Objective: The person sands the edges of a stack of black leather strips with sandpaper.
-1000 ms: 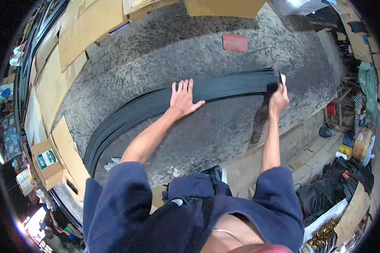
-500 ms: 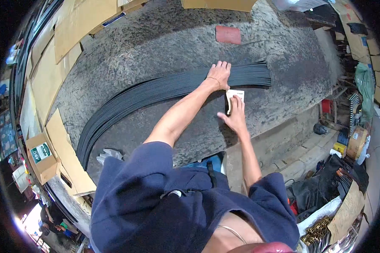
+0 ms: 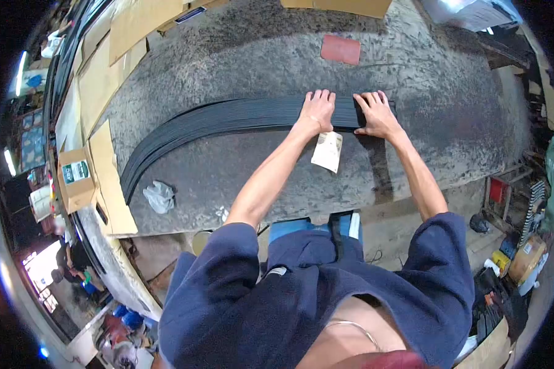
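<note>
A long bundle of thin dark strips [image 3: 228,114] lies in a curve across the worn table [image 3: 252,166]. Both of my hands are on its right part. My left hand [image 3: 318,112] is wrapped over the strips, thumb at the near edge. To its right, my right hand [image 3: 378,115] grips the bundle close to its right end, fingers over the far edge. A small cream paper card [image 3: 327,152] with print lies just below my left hand, touching neither set of fingertips.
Beyond the bundle lies a red rectangular piece [image 3: 340,50]. A crumpled plastic bag [image 3: 159,197] is at the table's near left. Cardboard sheets [image 3: 114,178] and an open carton [image 3: 77,178] line the left edge. A person [image 3: 74,261] is at the far lower left.
My right hand has left the paper card and moved up onto the right part of the bundle. The card now lies flat, nearer to me. The camera view has shifted.
</note>
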A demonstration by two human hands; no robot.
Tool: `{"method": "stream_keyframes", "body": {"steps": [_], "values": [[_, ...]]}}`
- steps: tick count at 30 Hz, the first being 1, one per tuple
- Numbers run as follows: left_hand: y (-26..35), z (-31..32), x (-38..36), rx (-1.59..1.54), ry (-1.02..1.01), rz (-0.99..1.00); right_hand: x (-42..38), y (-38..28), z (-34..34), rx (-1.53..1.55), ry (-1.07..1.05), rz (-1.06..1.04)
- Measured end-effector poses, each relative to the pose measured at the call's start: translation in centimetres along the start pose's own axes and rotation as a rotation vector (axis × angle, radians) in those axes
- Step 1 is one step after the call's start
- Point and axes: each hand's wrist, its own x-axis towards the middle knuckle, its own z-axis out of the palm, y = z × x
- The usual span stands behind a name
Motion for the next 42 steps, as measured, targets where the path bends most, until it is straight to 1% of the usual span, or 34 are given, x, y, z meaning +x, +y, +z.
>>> {"method": "stream_keyframes", "body": {"steps": [1,3,4,5,7,8,9,11,12,17,19,20,21,23,24,26,28,29,30,31,33,34,35,37,39,41,42], "values": [[-0.3,0.2,-0.1,0.004,0.003,-0.015,0.4,0.3,-0.3,-0.009,-0.019,-0.002],[-0.6,2.2,-1.2,-0.023,0.182,0.036,0.2,1.1,0.5,0.03,0.018,-0.031],[-0.4,3.5,-1.2,0.033,0.223,0.021,-0.2,1.2,1.1,0.06,0.055,-0.041],[-0.2,4.6,-1.1,0.035,0.219,0.013,-0.2,1.4,1.5,0.067,0.053,-0.047],[1.3,5.5,-1.8,-0.032,0.424,0.048,-0.5,1.0,1.6,0.01,0.068,-0.019],[1.9,5.3,-2.1,-0.051,0.361,0.051,-0.7,0.7,1.5,-0.029,0.013,0.018],[1.8,5.4,-1.8,-0.044,0.356,0.046,-0.8,0.9,2.0,-0.02,0.015,0.015],[2.1,5.9,-1.7,0.001,0.398,0.028,-1.8,1.1,3.1,-0.03,0.153,0.063],[2.0,6.0,-1.7,0.051,0.375,0.024,-1.9,0.9,2.8,-0.057,0.167,0.054],[2.3,6.0,-2.0,0.033,0.402,0.043,-1.8,1.2,2.7,-0.081,0.205,0.031],[3.2,6.3,-3.2,-0.076,0.515,-0.036,-1.6,1.2,3.0,-0.089,0.22,0.014],[4.1,6.9,-4.8,-0.123,0.575,-0.046,-1.7,1.2,3.2,-0.103,0.223,0.02],[5.6,7.9,-6.7,-0.125,0.572,-0.046,-1.7,1.4,3.2,-0.118,0.229,0.025],[7.9,10.7,-9.8,-0.154,0.507,-0.111,-1.7,1.6,3.4,-0.095,0.241,0.008],[8.1,11.5,-10.3,-0.145,0.512,-0.115,-1.7,1.4,3.3,-0.096,0.221,0.022],[8.3,13.1,-10.8,-0.207,0.418,-0.19,-1.7,1.4,3.1,-0.093,0.192,0.019],[7.6,13.2,-9.5,-0.158,0.445,-0.219,-0.7,2.5,2.3,-0.105,0.184,-0.025],[7.9,14.1,-10.4,-0.125,0.412,-0.236,-1.8,2.2,2.8,-0.088,0.137,-0.03],[8.4,13.2,-10.5,-0.178,0.414,-0.244,-2.0,2.4,1.9,-0.09,0.077,-0.056],[8.1,13.7,-10.2,-0.176,0.427,-0.246,-1.9,2.7,1.9,-0.098,0.084,-0.063],[8.0,15.2,-10.0,-0.314,0.611,-0.216,-2.0,3.1,2.0,-0.081,0.085,-0.086],[9.0,13.9,-10.0,-0.304,0.769,-0.246,-2.0,3.1,2.1,-0.095,0.101,-0.093],[9.5,12.3,-9.4,-0.302,0.769,-0.268,-1.8,3.2,2.2,-0.087,0.094,-0.111],[10.1,9.0,-7.4,-0.243,0.848,-0.295,-1.7,3.2,2.3,-0.065,0.121,-0.086],[9.9,8.6,-3.0,-0.332,0.79,-0.135,-1.5,3.3,2.4,-0.022,0.134,-0.102],[10.5,9.9,-0.4,-0.135,0.633,-0.106,-1.5,3.5,2.6,-0.059,0.1,-0.078],[10.4,9.9,-0.5,-0.133,0.632,-0.125,-1.4,3.3,2.5,-0.011,0.121,-0.065]]}}
